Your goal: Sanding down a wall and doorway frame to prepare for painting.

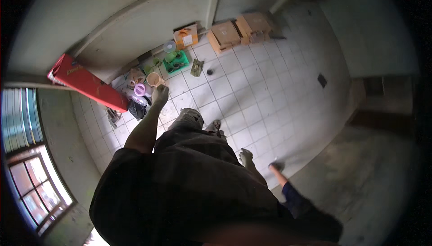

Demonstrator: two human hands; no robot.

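Observation:
My left hand [160,94] is stretched out forward, its fingers closed at the near side of a peach-coloured dipper [154,79], which it appears to grip. Just left of the dipper is a light purple dipper [140,89]. Beyond them, a green tray [176,62] on the floor holds small dark pots and green cups. My right hand [245,157] hangs low beside my body over the tiles. Its fingers look curled, with nothing visible in them.
A tall red box [87,83] leans at the left, near a black plastic bag [137,110]. Cardboard boxes [223,36] line the wall. A small dark pot [209,72] and a green packet [196,68] lie on the tiles. Another person's limb [278,174] shows at the lower right.

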